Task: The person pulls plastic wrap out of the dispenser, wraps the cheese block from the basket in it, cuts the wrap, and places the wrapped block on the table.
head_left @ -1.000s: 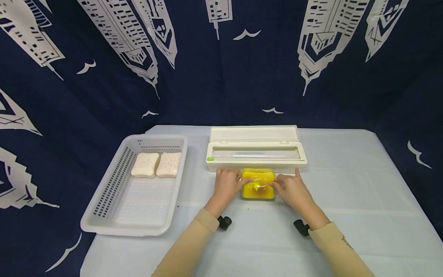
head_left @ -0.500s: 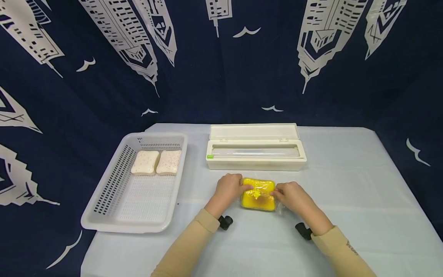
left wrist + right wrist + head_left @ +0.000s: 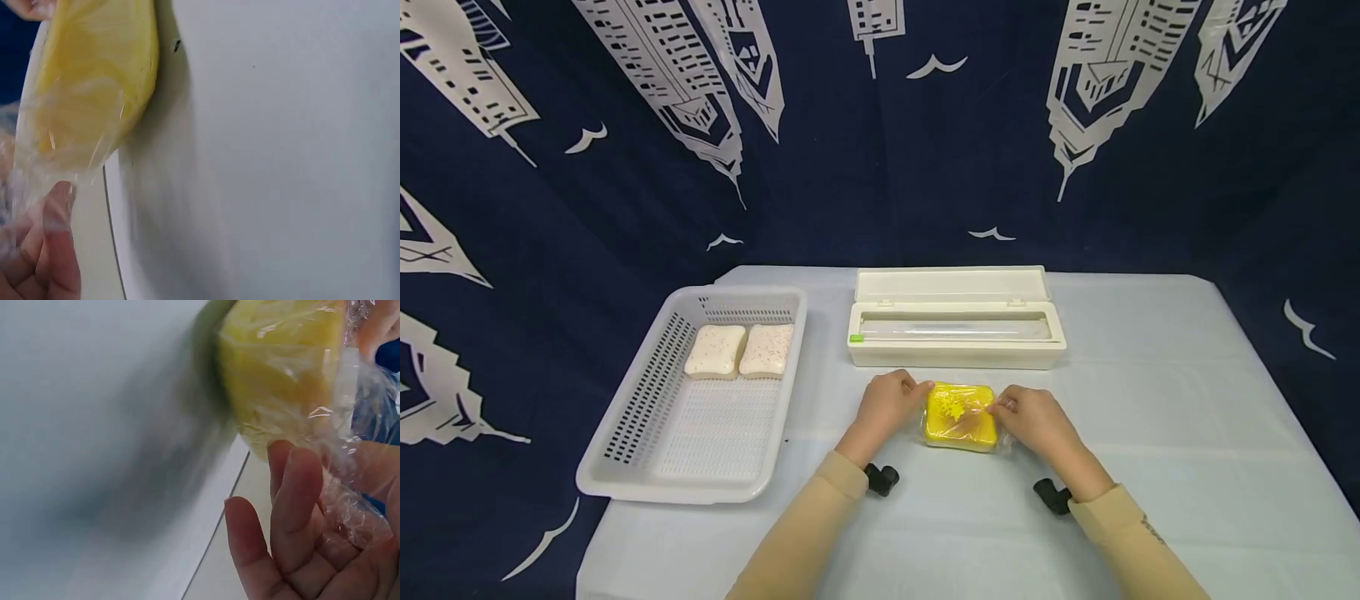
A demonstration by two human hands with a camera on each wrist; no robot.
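A yellow slice, shaped like bread with a star-like mark on top, lies between both hands in the head view. Clear cling film covers it and sticks out loosely at its sides. At its left edge, my left hand pinches the film between thumb and fingers; the left wrist view shows the film stretched from the slice to the thumb. My right hand holds film at the right edge, and the right wrist view shows it bunched between thumb and fingers.
Behind the slice stands a cream cling film dispenser, its lid raised and a roll inside. To the left, a white perforated basket holds two pale bread slices. A white cloth covers the table; a dark patterned curtain hangs behind.
Both hands and the wrapped slice have come away from the dispenser, nearer to me. My left thumb has shifted from the slice's top to its upper left edge.
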